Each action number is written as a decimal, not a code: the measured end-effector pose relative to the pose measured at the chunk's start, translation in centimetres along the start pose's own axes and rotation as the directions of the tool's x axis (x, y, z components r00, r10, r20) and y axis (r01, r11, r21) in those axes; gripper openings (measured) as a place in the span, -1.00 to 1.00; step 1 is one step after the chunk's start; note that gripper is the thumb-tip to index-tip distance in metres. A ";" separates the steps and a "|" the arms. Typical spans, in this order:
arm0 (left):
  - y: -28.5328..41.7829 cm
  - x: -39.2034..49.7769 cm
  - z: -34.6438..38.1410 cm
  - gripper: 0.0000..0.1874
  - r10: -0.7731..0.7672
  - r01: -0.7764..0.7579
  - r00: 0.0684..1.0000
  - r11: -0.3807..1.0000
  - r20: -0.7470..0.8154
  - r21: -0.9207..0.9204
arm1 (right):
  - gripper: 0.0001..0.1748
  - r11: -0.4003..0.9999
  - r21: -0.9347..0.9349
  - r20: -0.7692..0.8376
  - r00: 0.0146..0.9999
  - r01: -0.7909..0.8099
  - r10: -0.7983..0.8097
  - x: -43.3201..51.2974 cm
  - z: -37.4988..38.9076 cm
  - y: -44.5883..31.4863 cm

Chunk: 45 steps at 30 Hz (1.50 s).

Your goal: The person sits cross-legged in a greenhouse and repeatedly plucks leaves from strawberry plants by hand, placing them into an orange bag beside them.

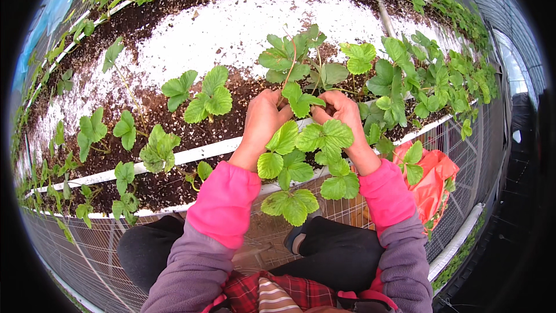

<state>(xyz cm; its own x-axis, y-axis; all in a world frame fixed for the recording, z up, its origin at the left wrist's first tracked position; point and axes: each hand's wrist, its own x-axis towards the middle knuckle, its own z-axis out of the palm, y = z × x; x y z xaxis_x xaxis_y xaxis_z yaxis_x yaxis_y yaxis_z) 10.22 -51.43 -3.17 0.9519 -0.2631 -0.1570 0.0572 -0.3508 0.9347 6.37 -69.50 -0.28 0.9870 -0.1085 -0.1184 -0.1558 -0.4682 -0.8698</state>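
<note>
Both hands are at a strawberry plant point(291, 65) rooted in the dark soil of a raised bed. My left hand point(265, 117) has thumb and fingers closed around the base of a thin reddish stem point(293, 54) that rises to the plant's upper leaves. Opposite it, my right hand point(343, 108) has curled fingers close to the plant's stalks; a small leaf point(299, 100) between the hands partly hides the fingertips, so its hold is unclear. Bright green strawberry leaves point(323, 139) hang over the white edge rail point(213, 150) between my forearms.
White granules point(260, 30) cover the bed's middle. More strawberry plants grow at left point(158, 148) and right point(434, 82). Below the rail, wire mesh point(87, 243) runs along the bed's side. A red plastic bag point(428, 178) with leaves hangs at right. My bent legs point(343, 248) are close underneath.
</note>
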 end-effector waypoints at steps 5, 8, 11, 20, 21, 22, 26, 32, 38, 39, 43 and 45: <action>0.1 0.2 -0.2 -0.75 -0.114 0.113 0.993 0.990 -0.008 -0.085 | -0.81 0.996 0.003 0.076 0.993 -0.088 0.087 1.1 -0.8 0.5; -0.1 0.4 -0.5 -0.72 -0.098 0.102 0.990 0.994 0.102 -0.036 | -0.80 0.997 -0.070 0.134 0.990 -0.027 0.036 2.0 -1.2 1.9; 0.7 0.2 -0.5 -0.69 -0.061 0.058 0.994 0.998 0.094 0.039 | -0.78 0.955 -0.222 0.132 0.977 0.196 -0.169 2.5 -0.4 1.3; 1.1 0.2 0.0 -0.68 -0.031 0.024 0.998 0.990 0.051 0.141 | -0.75 0.946 -0.207 0.132 0.965 0.250 -0.226 2.0 -0.8 -0.4; 1.3 0.1 -0.1 -0.68 -0.032 0.025 0.998 0.989 0.051 0.145 | -0.74 0.935 -0.241 0.125 0.963 0.261 -0.237 1.8 -0.8 -0.2; 1.5 0.0 -0.1 -0.67 -0.034 0.026 0.998 0.989 0.050 0.148 | -0.74 0.922 -0.276 0.118 0.961 0.272 -0.248 1.7 -0.8 0.1; 1.2 0.0 0.1 -0.65 -0.003 -0.001 1.000 0.990 0.029 0.139 | -0.75 0.940 -0.229 0.097 0.967 0.254 -0.237 1.2 -1.0 0.1; 0.7 0.2 0.5 -0.72 -0.013 0.009 0.999 0.992 0.032 0.124 | -0.85 0.959 0.182 0.006 0.976 -0.216 0.219 1.9 -1.6 1.7; 0.0 0.4 0.3 -0.78 0.012 -0.017 0.999 0.994 0.051 0.111 | -0.87 0.976 0.117 0.040 0.983 -0.181 0.178 2.3 -1.7 0.7; 0.3 0.5 0.0 -0.80 -0.034 0.023 0.995 0.992 0.089 0.120 | -0.88 0.966 0.143 0.036 0.976 -0.216 0.212 2.3 -1.4 -0.1; 0.1 0.4 0.0 -0.82 -0.015 0.007 0.998 0.994 0.066 0.110 | -0.91 0.924 0.239 0.042 0.954 -0.299 0.297 2.3 -0.8 -1.4; 0.2 0.2 0.2 -0.81 -0.019 0.012 0.998 0.993 0.058 0.119 | -0.91 0.898 0.282 0.072 0.941 -0.338 0.331 2.5 -0.9 -1.3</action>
<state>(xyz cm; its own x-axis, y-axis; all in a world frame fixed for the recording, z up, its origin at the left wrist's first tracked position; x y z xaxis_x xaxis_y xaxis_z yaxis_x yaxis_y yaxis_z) 10.42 -51.71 -3.09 0.9316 -0.3078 -0.1933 0.0329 -0.4583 0.8882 9.04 -69.98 1.01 0.8797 -0.1943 -0.4339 -0.4623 -0.1365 -0.8761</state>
